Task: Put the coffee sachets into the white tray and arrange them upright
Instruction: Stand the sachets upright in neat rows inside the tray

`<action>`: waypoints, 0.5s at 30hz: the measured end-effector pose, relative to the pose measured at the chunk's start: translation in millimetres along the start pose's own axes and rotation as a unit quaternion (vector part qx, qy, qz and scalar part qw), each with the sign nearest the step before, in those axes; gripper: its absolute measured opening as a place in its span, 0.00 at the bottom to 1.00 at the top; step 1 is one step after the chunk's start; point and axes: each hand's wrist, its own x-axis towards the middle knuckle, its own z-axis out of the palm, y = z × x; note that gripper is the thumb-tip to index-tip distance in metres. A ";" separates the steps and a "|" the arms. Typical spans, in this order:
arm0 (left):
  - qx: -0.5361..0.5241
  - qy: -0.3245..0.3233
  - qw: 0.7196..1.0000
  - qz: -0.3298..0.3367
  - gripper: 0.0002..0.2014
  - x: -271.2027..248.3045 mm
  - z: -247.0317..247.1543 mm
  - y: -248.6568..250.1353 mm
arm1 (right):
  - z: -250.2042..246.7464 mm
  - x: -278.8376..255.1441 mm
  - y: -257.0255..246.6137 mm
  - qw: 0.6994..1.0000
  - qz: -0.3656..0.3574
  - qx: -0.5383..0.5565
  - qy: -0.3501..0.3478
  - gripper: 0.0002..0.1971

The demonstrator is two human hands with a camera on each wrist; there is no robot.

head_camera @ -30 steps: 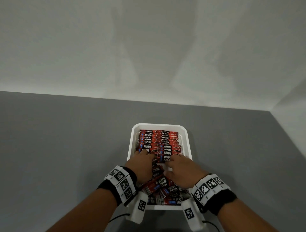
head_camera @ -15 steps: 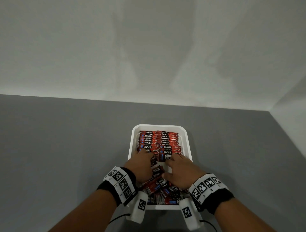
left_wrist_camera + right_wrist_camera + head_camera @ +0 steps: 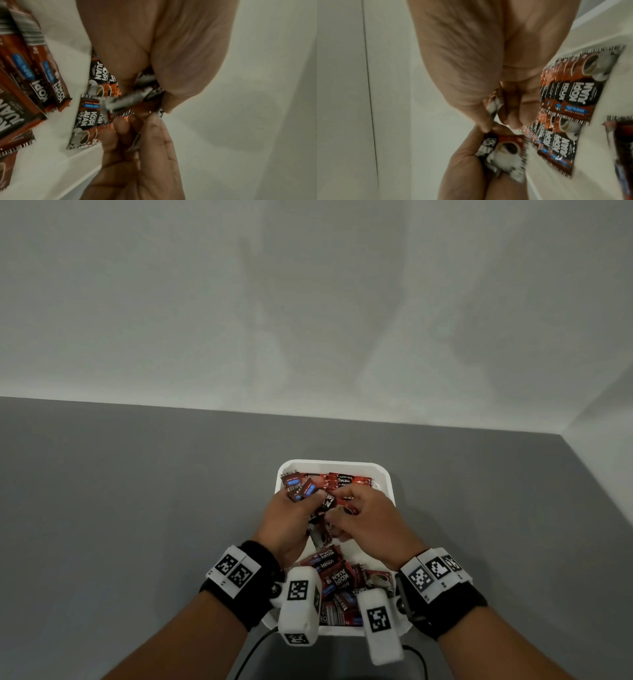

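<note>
The white tray (image 3: 334,463) lies on the grey table with red-and-black coffee sachets in it. A short row of upright sachets (image 3: 347,480) stands at its far end; a loose pile (image 3: 337,577) lies at the near end. My left hand (image 3: 301,508) grips a fanned bundle of sachets (image 3: 301,488) over the tray's far left. My right hand (image 3: 346,510) pinches sachets right beside it. In the left wrist view my left hand (image 3: 154,100) clamps crumpled sachets (image 3: 126,100). In the right wrist view my right hand (image 3: 494,121) pinches a sachet (image 3: 494,106).
The grey table (image 3: 137,508) spreads left and right of the tray, with pale walls behind and at the right. A black cable (image 3: 253,652) runs under my wrists at the near edge. Standing sachets (image 3: 576,94) lean on the tray's white bottom (image 3: 556,175).
Both hands have lifted off the near face of the upright rows and moved toward the far end, now holding a bundle of sachets. Fewer upright sachets show at the back.
</note>
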 end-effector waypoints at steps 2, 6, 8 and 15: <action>0.036 0.015 0.999 0.015 0.07 -3.5 1.7 3.7 | -3.0 1.9 -1.0 0.999 0.001 0.023 0.026 0.09; 0.054 0.005 0.998 0.024 0.05 -9.7 1.6 12.8 | -11.1 4.5 -0.9 1.000 0.004 0.015 0.024 0.08; 0.069 0.009 0.997 0.030 0.08 -11.4 2.0 14.9 | -12.4 5.8 -1.0 0.999 0.004 0.019 0.026 0.06; 0.078 0.036 0.996 0.015 0.05 -10.4 -0.7 18.0 | -20.6 19.9 -2.3 0.995 -0.008 -0.097 0.030 0.08</action>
